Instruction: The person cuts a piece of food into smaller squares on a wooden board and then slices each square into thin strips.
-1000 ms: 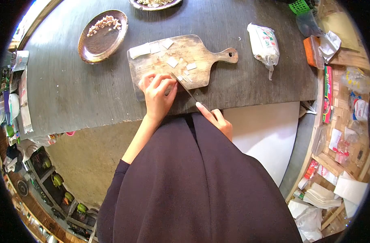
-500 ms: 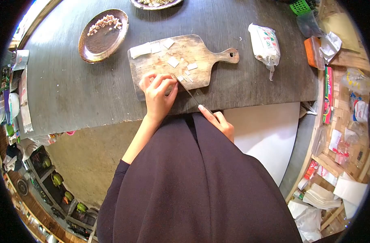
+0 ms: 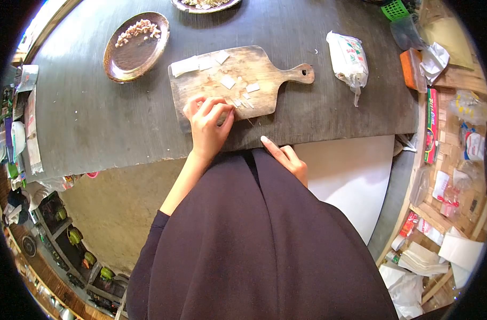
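My left hand [image 3: 207, 124] is at the near edge of a wooden cutting board [image 3: 264, 64], fingers bent and pressed together. Whatever lies under its fingertips is hidden. Thin white strips [image 3: 242, 101] lie just right of those fingertips. Flat white square slices [image 3: 228, 81] are spread over the board, and a white block [image 3: 185, 66] rests at its far left corner. My right hand [image 3: 290, 162] is closed around a knife, index finger stretched forward. Of the knife [image 3: 251, 122] only a thin dark line shows, seen edge-on beside the board; its handle is hidden.
A brown oval plate [image 3: 127, 68] with small pinkish-brown cubes stands at the back left. Another plate [image 3: 205, 8] with pale shredded food is cut off at the top. A white plastic packet [image 3: 348, 60] lies right of the board's handle. An orange item [image 3: 412, 69] sits at the right edge.
The knife blade, clearly visible before with its tip by my left fingertips, now shows only as a thin line. My left hand and the white pieces have hardly moved.
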A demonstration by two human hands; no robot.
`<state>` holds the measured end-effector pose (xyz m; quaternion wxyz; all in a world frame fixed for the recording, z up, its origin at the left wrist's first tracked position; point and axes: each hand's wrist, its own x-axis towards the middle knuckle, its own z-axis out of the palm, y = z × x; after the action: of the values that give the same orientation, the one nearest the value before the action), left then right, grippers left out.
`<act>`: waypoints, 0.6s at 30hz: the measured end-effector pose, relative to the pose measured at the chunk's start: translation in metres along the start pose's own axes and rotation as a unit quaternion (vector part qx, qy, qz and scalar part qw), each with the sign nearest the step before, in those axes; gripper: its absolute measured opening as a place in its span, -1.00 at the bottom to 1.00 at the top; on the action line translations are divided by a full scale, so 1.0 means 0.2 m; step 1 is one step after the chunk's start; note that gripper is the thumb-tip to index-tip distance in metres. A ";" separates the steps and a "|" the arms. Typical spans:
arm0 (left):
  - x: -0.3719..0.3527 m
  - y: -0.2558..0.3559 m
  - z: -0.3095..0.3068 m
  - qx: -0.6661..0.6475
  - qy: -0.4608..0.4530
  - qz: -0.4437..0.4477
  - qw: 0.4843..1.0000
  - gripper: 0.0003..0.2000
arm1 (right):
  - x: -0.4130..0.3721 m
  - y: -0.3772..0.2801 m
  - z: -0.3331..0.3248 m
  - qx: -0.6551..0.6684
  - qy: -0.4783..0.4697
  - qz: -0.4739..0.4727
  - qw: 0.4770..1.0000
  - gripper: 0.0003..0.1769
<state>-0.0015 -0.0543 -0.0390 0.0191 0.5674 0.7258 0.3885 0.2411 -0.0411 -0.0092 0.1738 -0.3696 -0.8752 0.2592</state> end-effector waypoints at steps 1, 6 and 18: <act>0.00 0.00 0.00 0.001 -0.001 0.001 1.000 -0.86 | -0.01 0.01 0.00 0.012 -0.004 0.014 1.000 -0.49; 0.01 0.00 -0.01 0.001 -0.001 0.006 1.000 -0.86 | -0.02 0.01 0.00 0.017 -0.011 0.029 0.999 -0.30; 0.00 0.00 -0.01 0.000 -0.009 0.008 1.000 -0.85 | -0.01 0.00 0.03 0.006 -0.004 0.031 0.999 -0.30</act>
<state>-0.0026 -0.0545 -0.0377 0.0220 0.5766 0.7212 0.3834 0.2393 -0.0443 -0.0144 0.1642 -0.3941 -0.8626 0.2715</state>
